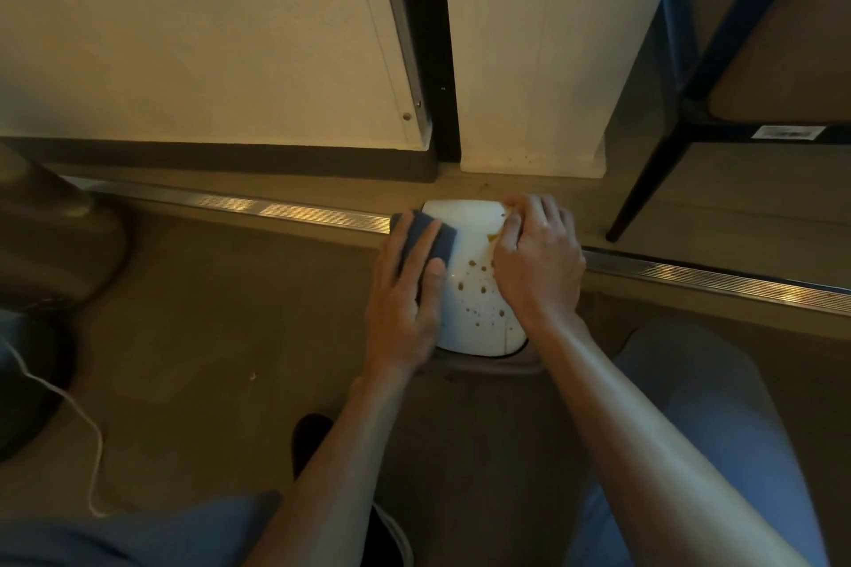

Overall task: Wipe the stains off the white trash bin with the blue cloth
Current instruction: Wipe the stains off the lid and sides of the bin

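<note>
Around you there is one dark chair leg (644, 193) standing on the floor to the right of the bin, well apart from it, and one ribbed metal floor strip (258, 209) running across the floor and passing behind the bin. One thin white cord (87, 424) trails over the floor at the left, and one dark rounded object (55, 239), too dim to identify, sits at the far left. A pale wall panel (529, 60) rises just beyond the bin.

The white trash bin (469, 313) stands on the floor between your two hands, close to the wall. Brown stains (479, 285) dot its top; they are small and scattered, so an exact count is not possible, though there are more than ten.

Your left hand (405, 304) lies flat with fingers straight, pressing the one blue cloth (426, 239) against the bin's left side; the cloth shows under and beyond your fingers. Your right hand (539, 262) rests on the bin's right side with fingers curled over its far edge, covering part of the stained surface there.
</note>
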